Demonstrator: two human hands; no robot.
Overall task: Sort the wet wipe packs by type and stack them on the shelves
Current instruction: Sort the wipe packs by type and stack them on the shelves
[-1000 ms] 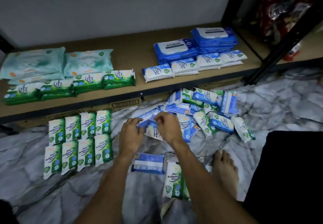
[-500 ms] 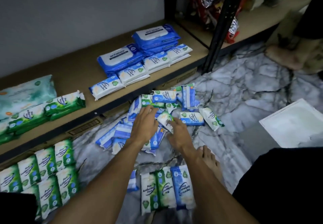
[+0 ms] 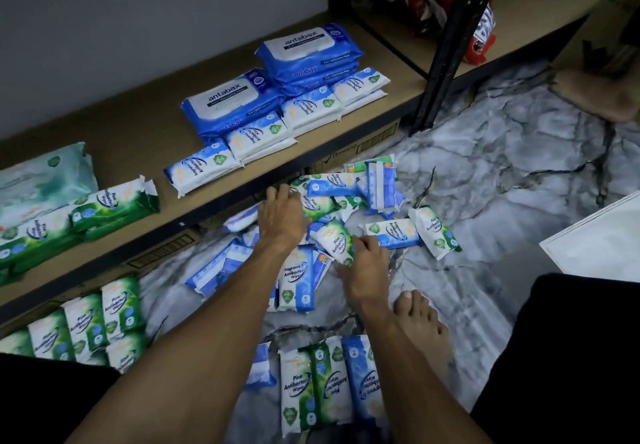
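Shelf [image 3: 138, 125]: sorted stock sat in type blocks. The teal large packs [image 3: 41, 180] were far left with green packs [image 3: 114, 204] in front of them. The big blue antabax packs [image 3: 304, 52] were stacked at the right with a row of small blue-white packs [image 3: 263, 135] along the front edge. Bulky ones sat at the back and small ones in front, presumably so the labels stayed readable and the stacks didn't tip.

Marble floor [image 3: 502, 184]: this served as the staging area. Green floor rows [image 3: 86, 319] were lined up just below the shelf lip, likely pre-sorted and waiting to go up. A near trio [image 3: 329, 384] of two green packs and one blue lay side by side close to the person's bare foot [image 3: 422, 326].

The unsorted pile [image 3: 349, 198] was a blue and green mix, overlapping and tilted, touching the cardboard box [image 3: 363, 146] under the shelf. Judged that the task was roughly midway, with the pile still to split.

Left hand [image 3: 282, 218]: palm down on the far side of the pile, fingers spread and bent over the packs. The palm hid what was underneath, so I couldn't tell if it had hold of anything. It was probably steadying or raking the pile.

Right hand [image 3: 367, 267]: thumb and fingers sat either side of the lower end of a Pine pack [image 3: 334, 241] at the pile's near edge. It looked like a light pinch, barely spread, and the pack was still lying on its neighbours.
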